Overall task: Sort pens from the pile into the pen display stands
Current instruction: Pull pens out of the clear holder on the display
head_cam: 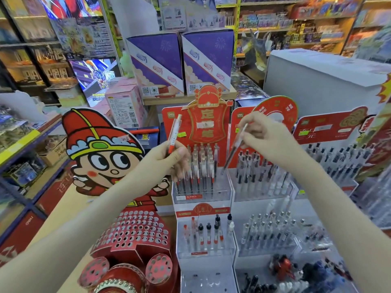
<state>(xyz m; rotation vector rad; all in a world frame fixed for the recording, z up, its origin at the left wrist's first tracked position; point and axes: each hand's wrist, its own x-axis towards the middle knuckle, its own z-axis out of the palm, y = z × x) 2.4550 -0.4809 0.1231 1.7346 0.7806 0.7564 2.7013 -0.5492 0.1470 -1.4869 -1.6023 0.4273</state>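
Note:
My left hand grips a red and white pen, held upright in front of the red-backed display stand. My right hand pinches a clear pen with a dark grip, slanted tip-down over the top right corner of that stand's upper tier of red pens. A second stand to the right holds black and clear pens. The pile of loose pens lies at the bottom right, blurred.
A cartoon-figure cardboard stand with many round holes sits at the left. A lower tier holds a few red and black pens. More pen racks stand at the right. Purple boxes and shop shelves fill the back.

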